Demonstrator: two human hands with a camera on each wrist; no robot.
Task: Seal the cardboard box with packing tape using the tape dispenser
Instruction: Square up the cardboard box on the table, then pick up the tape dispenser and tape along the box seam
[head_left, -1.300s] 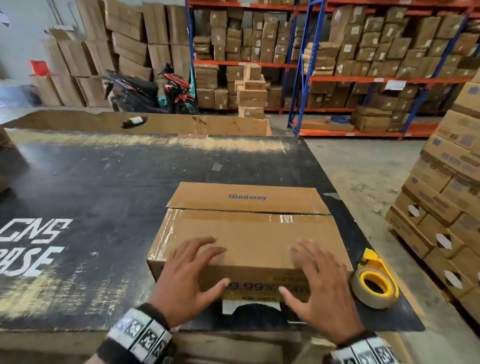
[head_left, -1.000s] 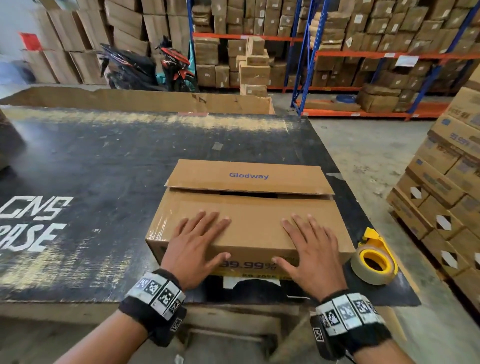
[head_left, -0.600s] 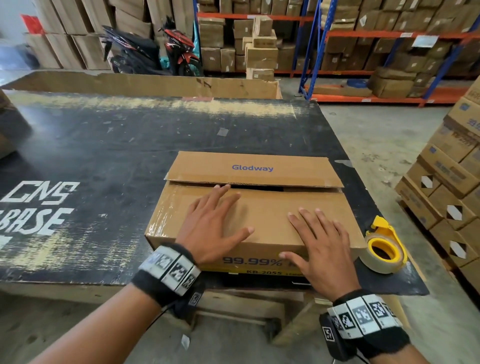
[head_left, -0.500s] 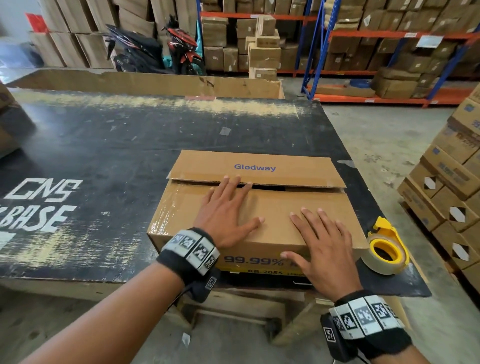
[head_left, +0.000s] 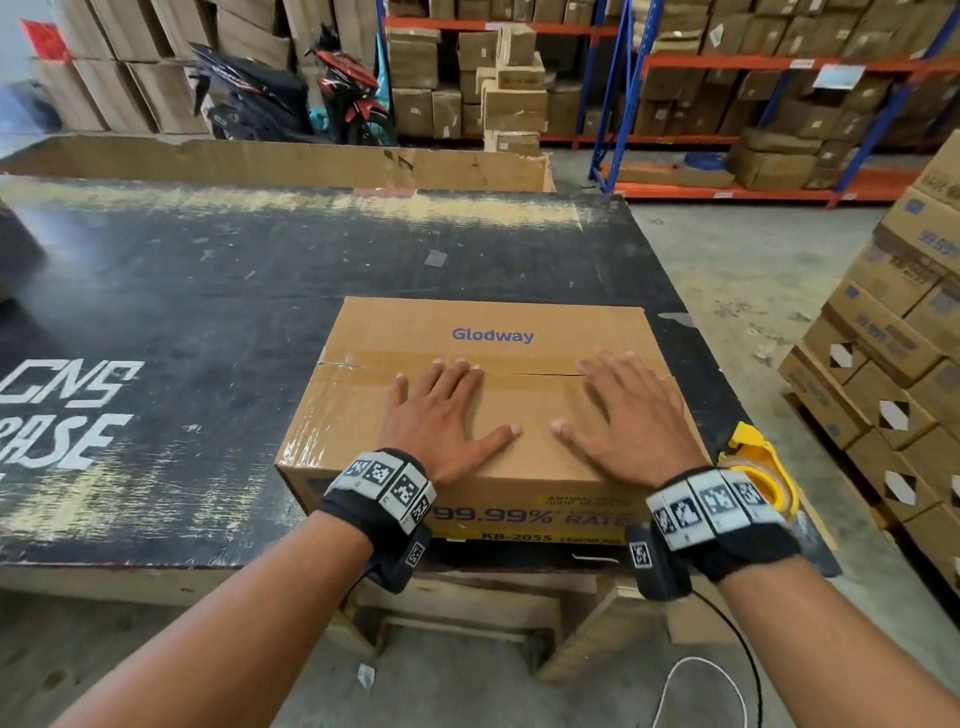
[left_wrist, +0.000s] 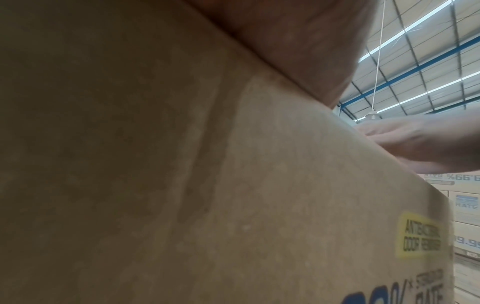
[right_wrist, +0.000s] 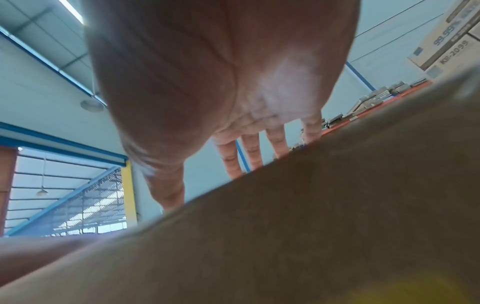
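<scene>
Head view shows the cardboard box (head_left: 493, 415) at the near edge of the dark surface (head_left: 208, 291), left hand (head_left: 441, 415) and right hand (head_left: 631, 421) pressing flat, fingers straight, on its closed flaps, tape dispenser (head_left: 761, 475) just right.

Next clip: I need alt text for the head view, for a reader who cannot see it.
Both the left hand and right hand press flat on the closed flaps of a brown cardboard box marked "Glodway", on a black worktable. A yellow tape dispenser sits untouched beside the box's right end.
</scene>
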